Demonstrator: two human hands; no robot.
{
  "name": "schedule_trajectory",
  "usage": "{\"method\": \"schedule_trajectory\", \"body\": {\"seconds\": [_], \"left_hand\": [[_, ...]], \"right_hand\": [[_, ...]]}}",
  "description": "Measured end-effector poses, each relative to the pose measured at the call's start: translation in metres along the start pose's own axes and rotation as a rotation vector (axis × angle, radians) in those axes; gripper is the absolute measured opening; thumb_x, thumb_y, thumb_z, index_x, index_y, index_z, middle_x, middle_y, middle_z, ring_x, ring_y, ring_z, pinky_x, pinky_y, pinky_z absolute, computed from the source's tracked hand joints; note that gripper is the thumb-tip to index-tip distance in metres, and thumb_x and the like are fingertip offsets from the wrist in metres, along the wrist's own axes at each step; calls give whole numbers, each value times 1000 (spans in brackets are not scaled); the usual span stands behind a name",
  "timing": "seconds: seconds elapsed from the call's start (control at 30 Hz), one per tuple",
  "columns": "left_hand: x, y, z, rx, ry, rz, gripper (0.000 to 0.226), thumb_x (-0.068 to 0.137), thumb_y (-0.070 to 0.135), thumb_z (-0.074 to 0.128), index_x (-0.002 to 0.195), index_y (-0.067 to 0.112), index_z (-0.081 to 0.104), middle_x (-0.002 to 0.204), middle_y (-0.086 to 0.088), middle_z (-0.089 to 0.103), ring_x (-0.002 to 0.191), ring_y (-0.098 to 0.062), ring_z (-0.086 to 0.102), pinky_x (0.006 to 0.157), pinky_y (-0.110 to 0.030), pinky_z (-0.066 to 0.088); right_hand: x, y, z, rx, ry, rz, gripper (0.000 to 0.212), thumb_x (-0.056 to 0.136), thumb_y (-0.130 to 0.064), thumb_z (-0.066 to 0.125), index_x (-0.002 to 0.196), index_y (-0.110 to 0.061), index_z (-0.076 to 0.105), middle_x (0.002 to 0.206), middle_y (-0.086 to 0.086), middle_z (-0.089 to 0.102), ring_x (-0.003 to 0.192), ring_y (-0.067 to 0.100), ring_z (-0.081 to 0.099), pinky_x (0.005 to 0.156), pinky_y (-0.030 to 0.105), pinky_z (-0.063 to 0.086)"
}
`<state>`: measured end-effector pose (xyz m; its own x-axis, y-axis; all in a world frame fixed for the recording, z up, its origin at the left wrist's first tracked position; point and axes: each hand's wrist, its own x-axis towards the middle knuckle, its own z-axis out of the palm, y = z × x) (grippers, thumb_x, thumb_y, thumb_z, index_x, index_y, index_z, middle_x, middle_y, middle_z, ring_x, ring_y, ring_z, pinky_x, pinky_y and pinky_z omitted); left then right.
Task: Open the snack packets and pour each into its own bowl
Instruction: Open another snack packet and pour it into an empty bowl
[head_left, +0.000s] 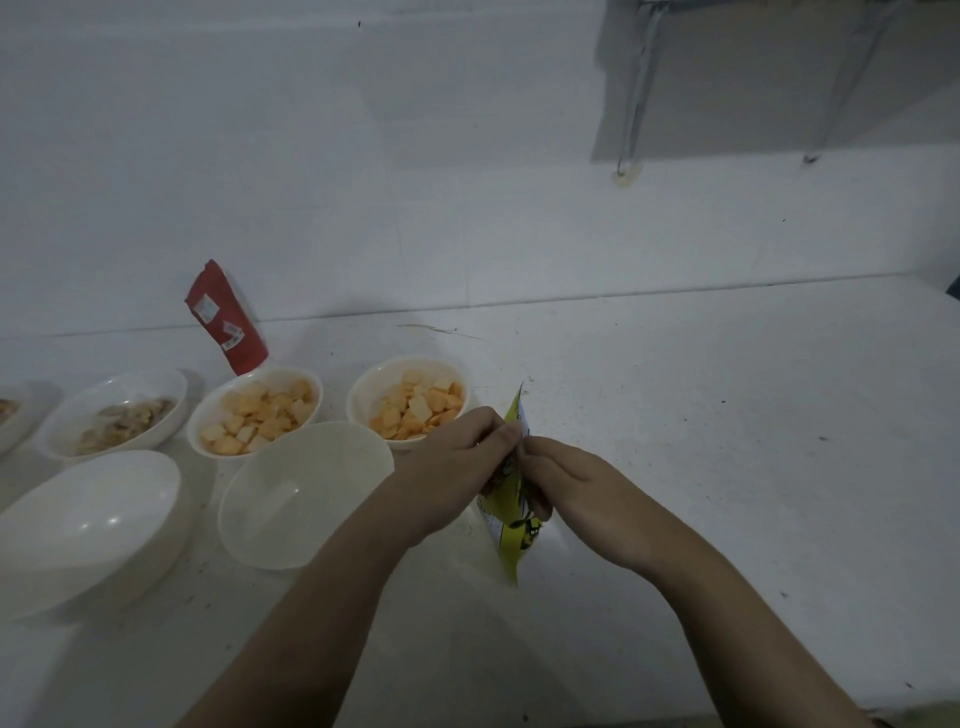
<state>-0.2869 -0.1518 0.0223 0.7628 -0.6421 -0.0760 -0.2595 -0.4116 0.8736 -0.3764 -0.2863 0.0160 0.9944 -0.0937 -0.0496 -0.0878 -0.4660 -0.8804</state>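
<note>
A yellow snack packet (511, 535) with black print stands edge-on above the white counter, pinched near its top by both hands. My left hand (457, 457) grips it from the left, my right hand (566, 480) from the right, fingertips meeting at the packet's upper edge. Just left of my left hand sits an empty white bowl (306, 493), with another empty bowl (88, 525) further left. Behind them, two bowls (408, 402) (254, 415) hold orange and pale squares. A bowl (117, 415) of brownish snacks sits to their left.
A red packet (226, 317) leans against the white wall behind the bowls. Part of one more bowl (8, 415) shows at the far left edge. The white counter (727, 441) stretches to the right of my hands, dotted with crumbs.
</note>
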Motion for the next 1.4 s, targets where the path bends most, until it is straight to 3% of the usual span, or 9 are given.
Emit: {"method": "schedule_trajectory", "body": {"seconds": [0.1, 0.2, 0.33, 0.53, 0.8, 0.97, 1.17, 1.3, 1.4], "left_hand": [[0, 1, -1, 15, -23, 13, 28, 97, 43, 49, 83, 20, 58, 82, -5, 60, 78, -19, 56, 85, -50, 51], [-1, 2, -3, 12, -34, 12, 28, 96, 41, 46, 78, 21, 55, 79, -5, 54, 77, -20, 52, 85, -55, 49], [0, 3, -2, 78, -31, 39, 29, 100, 29, 44, 79, 11, 51, 76, -8, 50, 73, -21, 48, 78, -56, 48], [2, -4, 4, 29, 17, 57, 28, 100, 26, 45, 78, 11, 53, 75, -3, 49, 71, -16, 46, 71, -42, 43], [-2, -10, 11, 82, 86, 72, 33, 104, 31, 36, 72, 25, 46, 69, 6, 46, 65, -5, 43, 69, -34, 41], [-4, 1, 4, 205, 11, 75, 32, 102, 32, 41, 72, 23, 48, 73, 2, 50, 67, -9, 45, 67, -33, 40], [-5, 9, -6, 326, -79, 90, 31, 99, 29, 43, 71, 17, 48, 73, -3, 52, 67, -13, 45, 64, -32, 38], [-5, 1, -3, 146, -75, 72, 32, 99, 26, 46, 67, 20, 45, 69, 0, 46, 66, -13, 42, 65, -35, 38], [-6, -4, 3, -32, -79, 38, 30, 92, 38, 49, 63, 29, 48, 69, 0, 48, 71, -19, 48, 73, -50, 47]], "right_hand": [[-3, -4, -4, 16, -62, 0, 41, 101, -28, 38, 67, -45, 53, 68, -19, 56, 67, -3, 52, 69, 19, 42], [-2, -4, -3, 42, -31, 14, 34, 102, -26, 38, 72, -30, 54, 72, -5, 54, 68, 9, 50, 71, 31, 42], [0, -6, 3, 0, 34, -4, 32, 101, -29, 40, 71, -24, 51, 69, -5, 50, 63, 11, 44, 64, 32, 37], [2, -17, -9, -120, -148, 62, 31, 95, -29, 49, 87, 0, 54, 80, 13, 48, 69, 16, 41, 64, 34, 34], [4, -11, 1, 12, -7, 69, 28, 93, -19, 53, 67, -7, 49, 66, 4, 40, 61, 14, 36, 58, 30, 30], [0, -11, -7, 101, -28, 97, 29, 93, -14, 53, 65, -15, 59, 54, -13, 51, 47, -4, 45, 48, 9, 34], [-2, -12, -5, 130, -10, 72, 30, 97, -12, 47, 74, -9, 65, 55, -16, 62, 52, -8, 57, 52, 6, 40], [-2, -8, -5, 182, -21, 67, 28, 98, -13, 47, 80, -7, 67, 60, -14, 64, 58, -6, 60, 60, 9, 45], [0, -1, -6, 265, -33, 80, 30, 97, -12, 48, 73, -12, 67, 62, -9, 65, 65, 2, 62, 75, 21, 51]]}}
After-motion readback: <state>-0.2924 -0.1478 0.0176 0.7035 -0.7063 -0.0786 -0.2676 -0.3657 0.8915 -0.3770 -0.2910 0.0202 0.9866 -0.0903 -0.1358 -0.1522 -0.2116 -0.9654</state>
